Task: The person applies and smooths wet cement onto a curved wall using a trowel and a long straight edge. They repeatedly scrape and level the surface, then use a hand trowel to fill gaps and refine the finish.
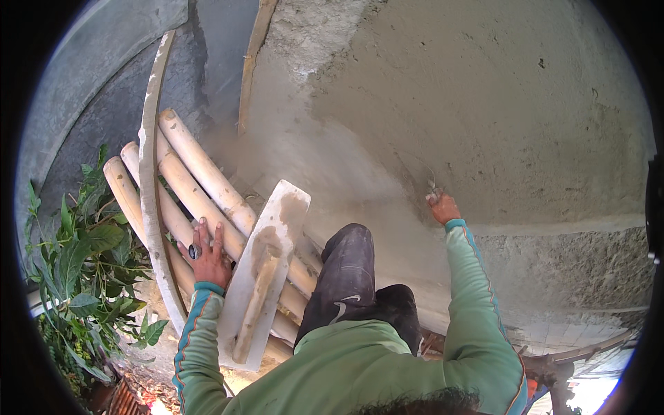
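Observation:
My left hand rests with fingers spread on a bundle of pale bamboo poles, a dark-stoned ring on one finger. Just right of it, a plastering float with a wooden handle lies across the poles, its board smeared with mortar. My right hand is closed close against the grey plastered wall. Something small and greyish pokes out past its fingertips, too unclear to name.
A long, narrow wooden strip crosses the poles on the left. Leafy green plants grow beside them. Another wooden edge strip stands against the wall. Rough, uneven concrete runs along the wall at right.

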### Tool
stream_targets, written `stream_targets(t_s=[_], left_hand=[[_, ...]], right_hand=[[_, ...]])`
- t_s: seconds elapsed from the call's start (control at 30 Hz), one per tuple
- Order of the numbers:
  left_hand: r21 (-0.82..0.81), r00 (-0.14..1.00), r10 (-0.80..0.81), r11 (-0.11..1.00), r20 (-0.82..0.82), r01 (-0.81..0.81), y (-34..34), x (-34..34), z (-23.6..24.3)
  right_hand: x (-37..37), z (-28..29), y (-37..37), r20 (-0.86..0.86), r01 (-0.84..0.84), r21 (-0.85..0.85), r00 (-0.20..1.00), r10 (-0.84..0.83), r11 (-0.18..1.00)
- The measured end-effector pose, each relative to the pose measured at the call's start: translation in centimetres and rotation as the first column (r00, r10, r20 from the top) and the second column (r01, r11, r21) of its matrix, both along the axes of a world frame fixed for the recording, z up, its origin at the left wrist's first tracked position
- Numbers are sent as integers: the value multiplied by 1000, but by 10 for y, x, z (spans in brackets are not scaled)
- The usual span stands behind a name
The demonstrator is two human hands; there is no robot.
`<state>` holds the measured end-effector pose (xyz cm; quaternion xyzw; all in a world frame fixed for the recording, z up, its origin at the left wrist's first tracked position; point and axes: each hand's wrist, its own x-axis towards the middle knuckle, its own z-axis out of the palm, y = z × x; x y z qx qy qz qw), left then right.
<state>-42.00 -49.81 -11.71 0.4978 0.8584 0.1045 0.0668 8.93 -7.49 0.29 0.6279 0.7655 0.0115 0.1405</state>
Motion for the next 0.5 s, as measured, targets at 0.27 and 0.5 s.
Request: stream_targets(t_s=[0.27, 0.5], left_hand=[[-61, 998, -38, 998, -58, 35, 5, 3, 6], [46, 982, -187, 981, -34, 188, 0, -2, -12]], right_hand=[[93, 99, -199, -680, 366, 65, 698, -227, 928], [263, 150, -480, -548, 849, 35, 457, -700, 527]])
